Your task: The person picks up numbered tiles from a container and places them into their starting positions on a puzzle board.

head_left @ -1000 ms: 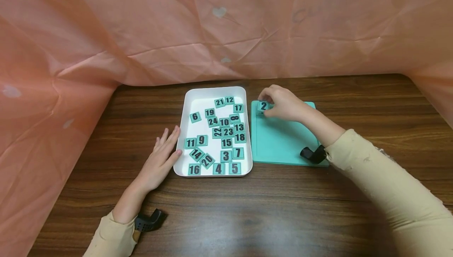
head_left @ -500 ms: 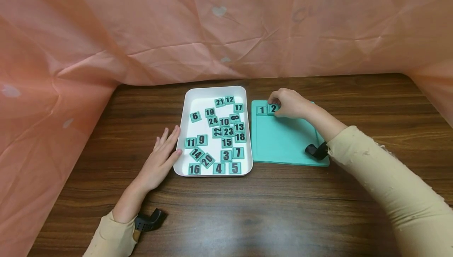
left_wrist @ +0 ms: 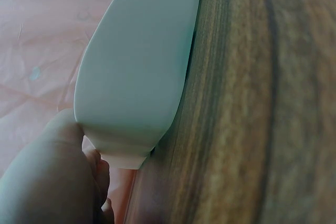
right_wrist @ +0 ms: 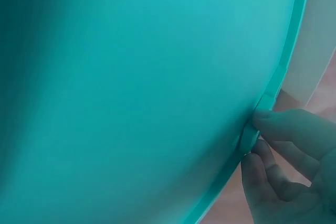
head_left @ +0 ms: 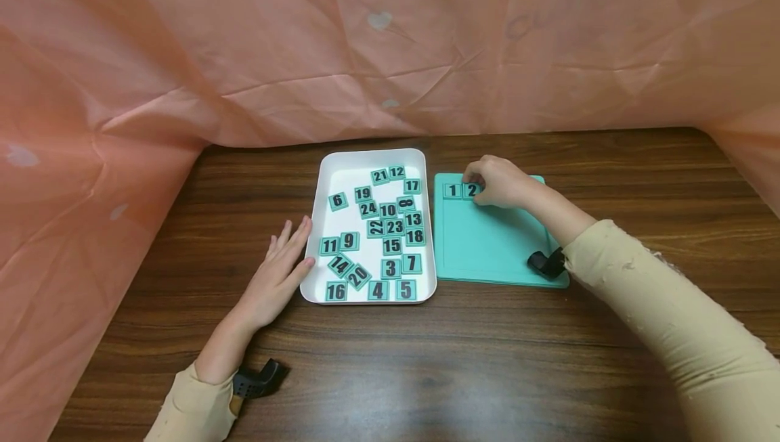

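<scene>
In the head view my right hand (head_left: 502, 183) pinches the number 2 tile (head_left: 469, 191) at the top edge of a turquoise board (head_left: 487, 242). Directly left of it lies the number 1 tile (head_left: 451, 191). The right wrist view shows thumb and fingers on the tile's edge (right_wrist: 249, 138), seated against the board's raised rim. My left hand (head_left: 276, 279), fingers straight and spread, touches the left side of a white tray (head_left: 338, 174). From the left wrist, the tray's outer wall (left_wrist: 136, 56) fills the middle, with the thumb against it.
Several loose turquoise number tiles, such as the 6 tile (head_left: 338, 200) and the 5 tile (head_left: 405, 290), lie in the tray at various angles. Tray and board stand side by side on a dark wooden table (head_left: 390, 354). A pink cloth (head_left: 292, 56) hangs behind and at both sides.
My right hand has moved the number 2 tile rightwards off the number 1 tile, uncovering it, and lowered it into the top row. The left hand stays at the tray.
</scene>
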`<move>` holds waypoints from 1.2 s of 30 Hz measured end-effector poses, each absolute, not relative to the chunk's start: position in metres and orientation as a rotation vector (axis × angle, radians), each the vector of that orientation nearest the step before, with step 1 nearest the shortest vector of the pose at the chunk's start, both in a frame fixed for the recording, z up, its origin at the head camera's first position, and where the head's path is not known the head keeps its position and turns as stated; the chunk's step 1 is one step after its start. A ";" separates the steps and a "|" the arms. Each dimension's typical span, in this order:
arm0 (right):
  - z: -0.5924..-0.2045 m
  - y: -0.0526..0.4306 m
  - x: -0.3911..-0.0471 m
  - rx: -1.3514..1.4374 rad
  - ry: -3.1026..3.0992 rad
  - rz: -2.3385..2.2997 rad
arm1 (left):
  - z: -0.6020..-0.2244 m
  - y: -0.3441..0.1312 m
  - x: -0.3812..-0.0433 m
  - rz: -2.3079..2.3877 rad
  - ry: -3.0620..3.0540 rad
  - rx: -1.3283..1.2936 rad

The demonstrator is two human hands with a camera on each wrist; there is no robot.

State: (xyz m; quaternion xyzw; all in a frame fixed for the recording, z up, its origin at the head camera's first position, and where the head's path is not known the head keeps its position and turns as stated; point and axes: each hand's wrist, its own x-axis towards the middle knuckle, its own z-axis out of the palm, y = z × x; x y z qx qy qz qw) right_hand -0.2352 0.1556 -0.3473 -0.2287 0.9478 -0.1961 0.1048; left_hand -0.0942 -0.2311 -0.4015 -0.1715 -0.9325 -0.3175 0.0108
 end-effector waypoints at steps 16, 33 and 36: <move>-0.349 0.157 -0.233 -0.739 2.815 -0.577 | -0.402 -0.230 -0.095 -0.982 -2.908 -0.541; -0.331 0.093 -0.185 -1.141 2.596 -0.877 | -0.403 -0.232 -0.095 -0.988 -2.904 -0.534; -0.336 0.080 -0.173 -1.219 2.515 -0.875 | -0.404 -0.232 -0.096 -0.989 -2.903 -0.537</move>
